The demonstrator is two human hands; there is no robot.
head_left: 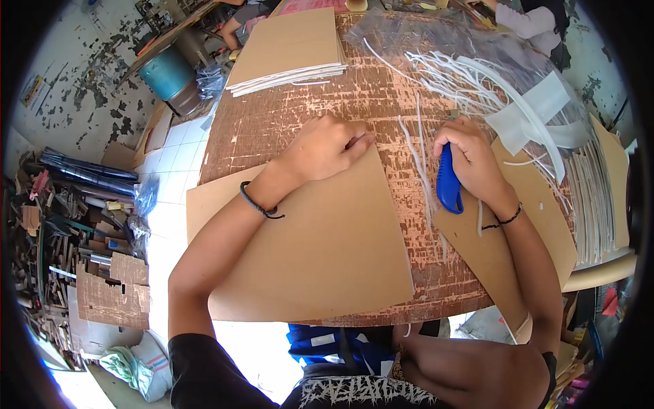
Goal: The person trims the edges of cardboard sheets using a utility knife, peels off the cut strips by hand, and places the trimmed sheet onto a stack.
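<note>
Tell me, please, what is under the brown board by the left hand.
The worn tabletop shows beyond the far and right edges of the brown board. What lies directly beneath is covered and cannot be seen.

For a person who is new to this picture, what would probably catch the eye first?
Probably the bright blue tool in the right hand, against the worn table. Next, the large tan board by the left hand, then the white strips tangled toward the far right.
</note>
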